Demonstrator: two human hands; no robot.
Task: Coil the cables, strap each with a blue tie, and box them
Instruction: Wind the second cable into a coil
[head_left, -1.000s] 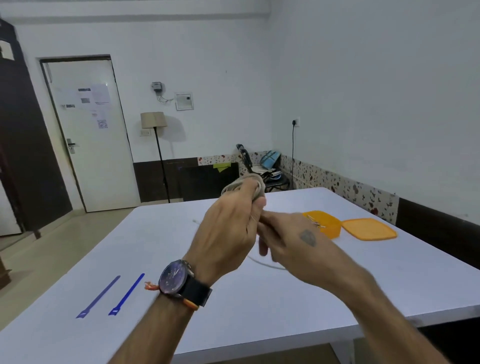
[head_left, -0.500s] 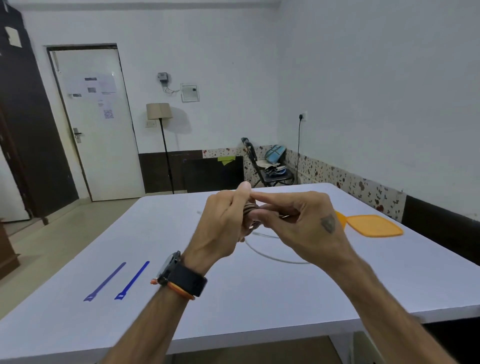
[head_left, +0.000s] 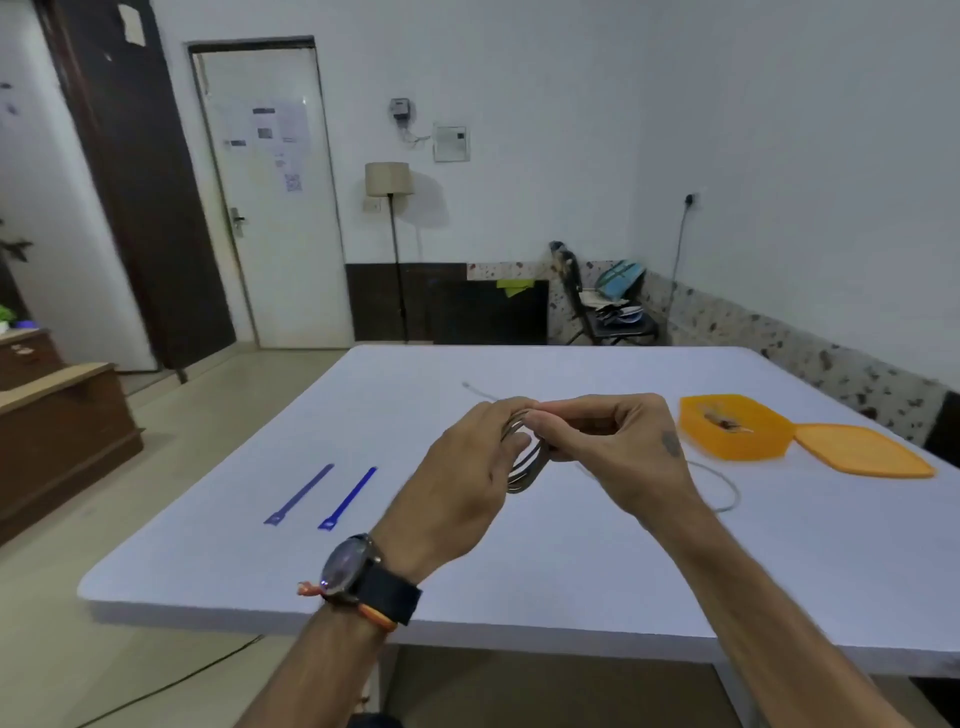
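Note:
Above the middle of the white table (head_left: 519, 582), my left hand (head_left: 462, 478) grips a grey-white cable (head_left: 527, 467) wound into several loops. My right hand (head_left: 618, 447) pinches the same coil at its top. A loose length of the cable (head_left: 724, 488) trails over the table to the right, and its far end (head_left: 470, 387) lies behind my hands. Two blue ties (head_left: 298, 493) (head_left: 347, 498) lie flat side by side at the left. An orange box (head_left: 735, 426) stands open at the right, with something small inside.
The orange lid (head_left: 862, 457) lies next to the box near the table's right edge. Beyond the table stand a floor lamp (head_left: 389, 182), a chair (head_left: 602, 306) with bags and a white door (head_left: 275, 197). A wooden cabinet (head_left: 57, 431) is at the left.
My hands have come lower and closer to the table, still on the coil. The view has swung left and down, so the orange box is uncovered again.

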